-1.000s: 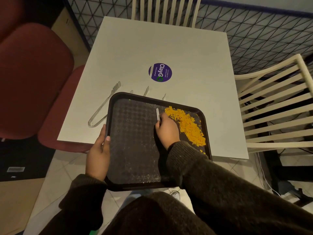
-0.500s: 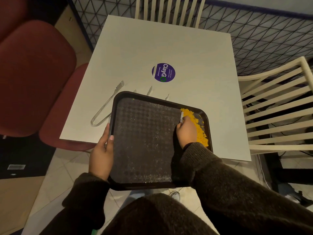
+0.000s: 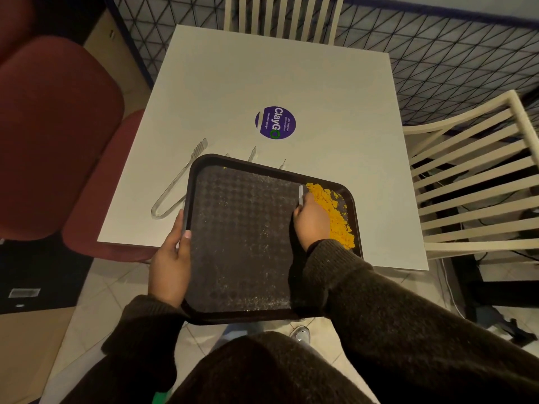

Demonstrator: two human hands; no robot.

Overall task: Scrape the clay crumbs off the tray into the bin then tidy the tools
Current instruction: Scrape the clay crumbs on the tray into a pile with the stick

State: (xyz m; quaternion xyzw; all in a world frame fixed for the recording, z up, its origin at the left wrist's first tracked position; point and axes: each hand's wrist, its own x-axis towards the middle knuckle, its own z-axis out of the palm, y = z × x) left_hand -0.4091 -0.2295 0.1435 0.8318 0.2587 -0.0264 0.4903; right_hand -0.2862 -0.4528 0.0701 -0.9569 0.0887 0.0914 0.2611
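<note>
A dark textured tray (image 3: 242, 243) juts over the near edge of the white table (image 3: 262, 68). My left hand (image 3: 170, 258) grips its left rim. My right hand (image 3: 310, 221) is closed on a small grey scraper (image 3: 300, 194) that stands on the tray floor. Orange clay crumbs (image 3: 335, 212) are heaped against the tray's right rim, just right of the scraper. Pale dust streaks the rest of the tray. Clear plastic tongs (image 3: 178, 182) lie left of the tray. Tips of small modelling tools (image 3: 252, 154) poke out behind its far rim. No bin is in view.
A round purple sticker (image 3: 275, 122) sits mid-table. A dark red upholstered chair (image 3: 55, 135) stands to the left, a cream slatted chair (image 3: 472, 176) to the right and another (image 3: 280, 16) at the far side. Tiled floor shows below the tray.
My right hand has swept the scraper to the right across the tray, pushing the spread crumbs into a tighter heap against the right rim. My left hand stays on the left rim.
</note>
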